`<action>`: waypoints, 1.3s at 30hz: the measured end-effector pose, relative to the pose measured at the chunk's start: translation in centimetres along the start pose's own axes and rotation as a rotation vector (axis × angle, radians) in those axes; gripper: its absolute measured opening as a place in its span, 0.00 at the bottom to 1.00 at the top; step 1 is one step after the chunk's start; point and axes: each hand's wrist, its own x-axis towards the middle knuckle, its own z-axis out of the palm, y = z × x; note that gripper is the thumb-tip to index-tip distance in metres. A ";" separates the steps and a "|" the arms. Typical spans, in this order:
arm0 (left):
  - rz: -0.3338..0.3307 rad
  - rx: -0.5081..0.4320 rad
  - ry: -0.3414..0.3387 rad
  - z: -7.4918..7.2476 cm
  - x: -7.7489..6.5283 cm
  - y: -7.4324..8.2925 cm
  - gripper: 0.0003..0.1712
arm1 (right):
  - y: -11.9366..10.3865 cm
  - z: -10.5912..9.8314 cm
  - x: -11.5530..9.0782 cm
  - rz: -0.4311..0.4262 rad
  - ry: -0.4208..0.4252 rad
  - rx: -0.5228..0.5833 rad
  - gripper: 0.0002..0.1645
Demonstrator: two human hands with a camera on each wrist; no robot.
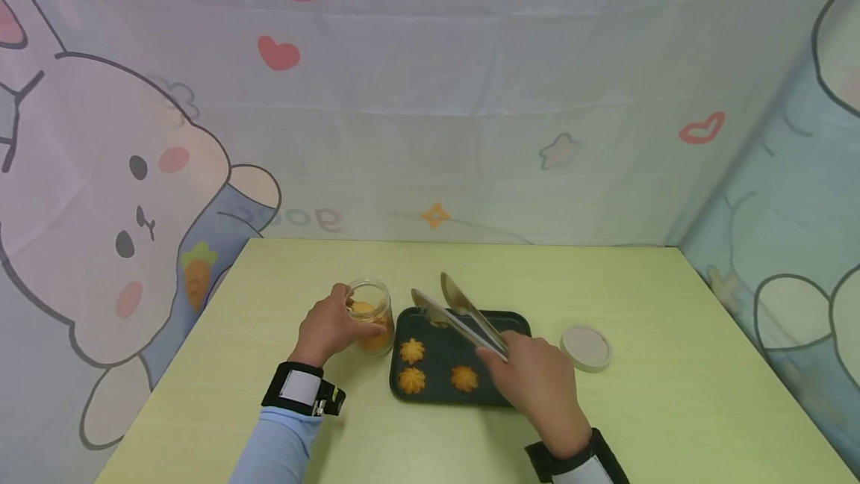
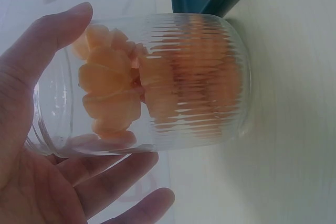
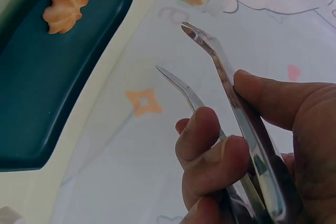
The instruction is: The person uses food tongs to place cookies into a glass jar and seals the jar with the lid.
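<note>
My left hand [image 1: 336,329] grips a clear glass jar [image 1: 384,303] from its left side, thumb on the near side, other fingers behind. Star-shaped orange cookies [image 2: 110,85] are stacked inside the jar, which stands just left of a dark green tray [image 1: 440,393]. In my right hand [image 1: 540,378] is a pair of metal tongs [image 1: 463,323]. Their two arms are spread apart over the tray's far part, with nothing between the tips. On the tray lie several fluted cookies, two at the left and one cookie [image 1: 464,379] nearer the middle.
A round white lid [image 1: 586,348] lies on the table to the right of the tray. The pale yellow table [image 1: 678,394] ends at a printed cloth backdrop [image 1: 470,95] with a rabbit and hearts. Black straps wrap both wrists.
</note>
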 end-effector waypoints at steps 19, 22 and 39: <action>0.010 0.005 0.010 0.2 0.1 -0.2 0.52 | -0.3 2.6 -0.2 0.035 -0.090 -0.036 0.21; 0.007 0.003 0.010 0.2 0.1 -0.2 0.52 | -0.6 3.1 -0.4 0.017 -0.095 -0.049 0.22; 0.012 0.005 0.012 0.2 0.1 -0.3 0.53 | -0.8 4.6 -0.2 0.055 -0.106 -0.117 0.24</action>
